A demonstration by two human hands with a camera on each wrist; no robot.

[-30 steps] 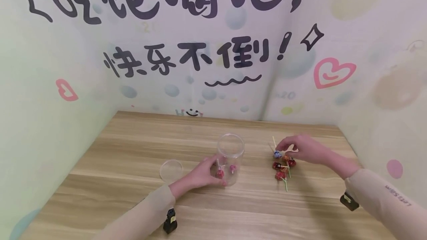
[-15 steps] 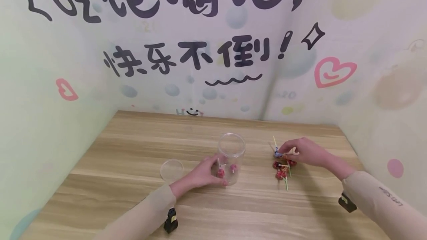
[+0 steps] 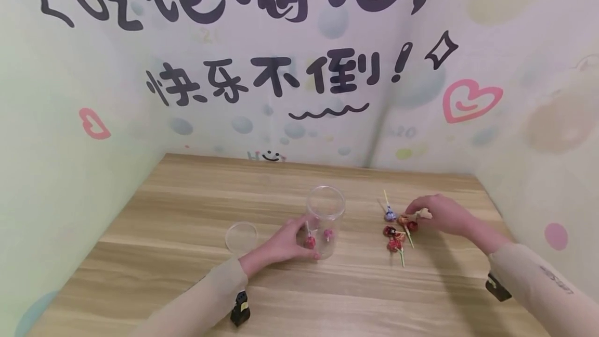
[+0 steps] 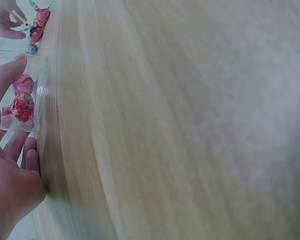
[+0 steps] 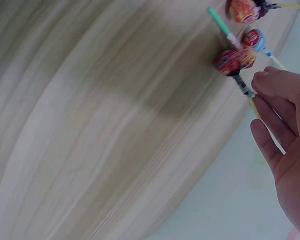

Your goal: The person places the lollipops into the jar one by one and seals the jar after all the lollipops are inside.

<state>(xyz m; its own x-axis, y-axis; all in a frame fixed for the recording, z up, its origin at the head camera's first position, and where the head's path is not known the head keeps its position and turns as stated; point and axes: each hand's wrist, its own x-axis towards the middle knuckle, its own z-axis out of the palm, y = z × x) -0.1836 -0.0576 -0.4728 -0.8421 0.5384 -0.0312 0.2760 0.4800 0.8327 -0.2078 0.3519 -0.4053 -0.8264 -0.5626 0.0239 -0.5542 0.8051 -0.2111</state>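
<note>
Conceivably, a neighbouring orange lollipop (image 3: 403, 220) could get dragged along, since the dark red lollipop (image 5: 226, 62) at the right hand (image 3: 440, 216) lies bunched against others on the desk (image 3: 187, 207); whether that hand's fingers pinch its stick (image 5: 242, 86), I cannot tell. The left hand's (image 3: 281, 243) fingers curl round the uncovered jar (image 3: 336, 225), which contains a pink sweet (image 3: 328, 234) and a red sweet (image 3: 310, 242); an uneven push might tip it.

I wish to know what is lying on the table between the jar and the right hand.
Loose lollipops lie between the jar and the right hand, nearer to the hand, as the head view shows.
</note>
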